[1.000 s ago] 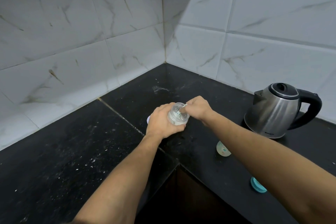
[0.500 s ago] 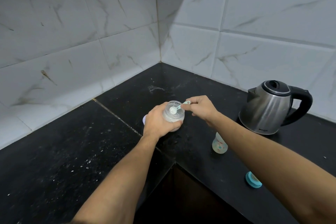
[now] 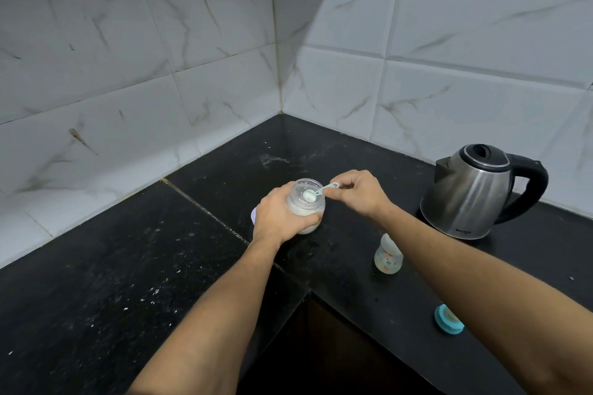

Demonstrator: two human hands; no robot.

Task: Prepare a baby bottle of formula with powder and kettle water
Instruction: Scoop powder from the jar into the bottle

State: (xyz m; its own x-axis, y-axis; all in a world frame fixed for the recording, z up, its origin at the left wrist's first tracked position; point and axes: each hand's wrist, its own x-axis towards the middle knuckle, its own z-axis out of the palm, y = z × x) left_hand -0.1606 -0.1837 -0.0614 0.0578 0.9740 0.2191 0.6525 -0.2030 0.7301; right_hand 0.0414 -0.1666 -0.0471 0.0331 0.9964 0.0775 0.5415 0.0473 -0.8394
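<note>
White powder fills the scoop (image 3: 310, 194) — pinched by the right hand (image 3: 356, 194) above the jar (image 3: 305, 207), which the left hand (image 3: 278, 218) grips round, on the counter (image 3: 128, 282).

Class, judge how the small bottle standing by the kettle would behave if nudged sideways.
The bottle looks clear and empty, so probably light. Upright and taller than wide, it may tip. Its round body would likely roll on the counter.

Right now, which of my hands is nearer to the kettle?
Right. The right hand pinches the scoop over the powder jar, off to the left of the kettle and not touching it. The left hand grips the jar, farther left.
</note>
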